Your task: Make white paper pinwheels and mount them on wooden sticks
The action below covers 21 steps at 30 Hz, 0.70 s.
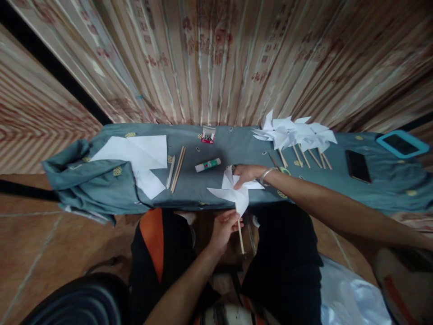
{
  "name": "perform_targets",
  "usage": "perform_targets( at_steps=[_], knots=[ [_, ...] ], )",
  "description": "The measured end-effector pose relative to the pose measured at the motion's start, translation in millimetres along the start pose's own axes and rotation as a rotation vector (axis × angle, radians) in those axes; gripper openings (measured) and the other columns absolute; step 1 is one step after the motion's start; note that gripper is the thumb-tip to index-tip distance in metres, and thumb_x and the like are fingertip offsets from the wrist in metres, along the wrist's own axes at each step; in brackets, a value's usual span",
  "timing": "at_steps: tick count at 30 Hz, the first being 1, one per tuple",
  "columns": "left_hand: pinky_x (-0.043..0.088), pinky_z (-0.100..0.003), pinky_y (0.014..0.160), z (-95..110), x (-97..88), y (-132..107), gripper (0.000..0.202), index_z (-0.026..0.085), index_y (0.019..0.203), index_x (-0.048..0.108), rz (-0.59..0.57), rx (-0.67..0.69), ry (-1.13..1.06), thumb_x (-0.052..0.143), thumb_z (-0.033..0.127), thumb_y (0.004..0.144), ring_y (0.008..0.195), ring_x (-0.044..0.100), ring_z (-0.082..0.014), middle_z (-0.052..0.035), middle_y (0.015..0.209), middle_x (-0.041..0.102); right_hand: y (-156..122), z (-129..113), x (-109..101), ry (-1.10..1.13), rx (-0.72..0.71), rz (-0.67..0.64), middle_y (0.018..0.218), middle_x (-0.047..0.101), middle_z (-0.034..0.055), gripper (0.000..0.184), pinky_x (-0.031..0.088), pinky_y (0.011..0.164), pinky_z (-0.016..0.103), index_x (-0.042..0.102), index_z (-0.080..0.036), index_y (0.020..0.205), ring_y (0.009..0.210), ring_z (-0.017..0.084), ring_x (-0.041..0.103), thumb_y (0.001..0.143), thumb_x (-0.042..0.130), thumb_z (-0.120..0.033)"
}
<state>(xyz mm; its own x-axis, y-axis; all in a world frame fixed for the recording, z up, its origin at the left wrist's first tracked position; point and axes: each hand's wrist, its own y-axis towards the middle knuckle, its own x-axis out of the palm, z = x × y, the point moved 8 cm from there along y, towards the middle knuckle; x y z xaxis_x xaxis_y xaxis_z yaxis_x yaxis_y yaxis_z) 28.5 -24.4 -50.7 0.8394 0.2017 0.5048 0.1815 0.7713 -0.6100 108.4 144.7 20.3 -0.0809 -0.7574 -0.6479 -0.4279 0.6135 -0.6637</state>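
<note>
A white paper pinwheel on a wooden stick is between my hands at the table's front edge. My left hand pinches the stick just under the paper blades, and the stick's lower end hangs down past the edge. With its fingers closed on the pinwheel's middle, my right hand reaches in from the right, a bangle on its wrist. Beneath the pinwheel a white sheet lies partly covered. A glue stick rests on the cloth, left of my right hand.
Several finished pinwheels lie at the back right. Scissors are partly behind my right wrist. Further right are a black phone and a blue-framed tablet. White paper, a pen, wooden sticks and a small open box lie leftward.
</note>
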Motion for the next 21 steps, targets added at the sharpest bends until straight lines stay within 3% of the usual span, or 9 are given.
perform_targets(
  at_steps=[4,10,16,21],
  knots=[
    [0.052,-0.028,0.062,-4.1,0.0,-2.7,0.061,0.011,0.08,0.077,0.01,-0.006,0.003,0.093,0.048,0.035,0.055,0.063,-0.0127,-0.0049,0.064,0.07,-0.5,9.1,3.9,0.048,0.04,0.011,0.071,0.065,0.0005,0.024,0.042,0.061,0.024,0.076,-0.014,0.072,0.065,0.015,0.053,0.06,0.077,-0.035],
    [0.051,-0.029,0.063,6.0,4.6,-4.9,0.054,0.01,0.079,0.079,-0.004,0.05,0.039,0.092,0.044,0.039,0.058,0.06,-0.0124,-0.0051,0.063,0.068,-4.6,17.0,4.7,0.105,0.057,0.05,0.073,0.065,0.0011,0.032,0.042,0.062,0.024,0.075,-0.015,0.073,0.069,0.016,0.055,0.058,0.079,-0.043],
    [0.048,-0.026,0.061,7.7,10.6,-5.2,0.04,0.013,0.075,0.077,-0.048,0.094,0.114,0.089,0.039,0.047,0.056,0.054,-0.0095,-0.0011,0.061,0.064,-3.8,16.1,3.1,0.135,0.039,0.07,0.073,0.066,0.0005,0.031,0.044,0.065,0.025,0.074,-0.016,0.069,0.071,0.017,0.057,0.054,0.081,-0.042],
    [0.04,-0.023,0.051,9.0,14.6,3.5,0.033,0.015,0.067,0.074,-0.045,0.18,0.205,0.088,0.035,0.044,0.049,0.047,-0.0078,0.0031,0.053,0.057,1.9,17.7,3.0,0.127,0.022,0.069,0.067,0.064,-0.0003,0.023,0.044,0.063,0.025,0.073,-0.016,0.065,0.066,0.016,0.055,0.056,0.081,-0.036]
  ],
)
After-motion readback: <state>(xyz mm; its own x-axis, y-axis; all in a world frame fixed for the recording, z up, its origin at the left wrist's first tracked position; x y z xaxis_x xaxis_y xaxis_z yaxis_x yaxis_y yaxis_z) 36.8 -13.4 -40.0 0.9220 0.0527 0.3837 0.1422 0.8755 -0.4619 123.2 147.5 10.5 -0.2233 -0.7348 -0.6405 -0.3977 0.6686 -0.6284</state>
